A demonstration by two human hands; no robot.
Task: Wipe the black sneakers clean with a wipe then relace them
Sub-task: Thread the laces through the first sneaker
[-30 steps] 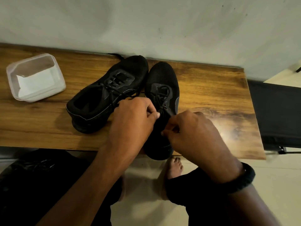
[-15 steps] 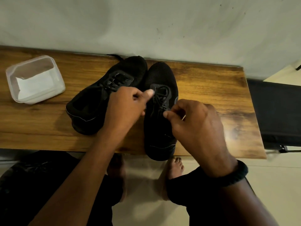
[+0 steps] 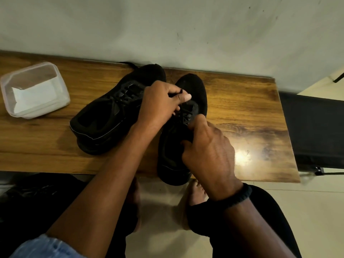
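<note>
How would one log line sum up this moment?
stage: relacing | left hand: pinches lace | right hand: holds right sneaker | other sneaker: on table

The right hand hides the middle of the sneaker; the lace cannot be traced against its black upper.

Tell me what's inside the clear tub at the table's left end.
The clear tub has no lid on and holds a folded white wipe. Anything under that wipe is covered, and the sheet count cannot be told.
</note>
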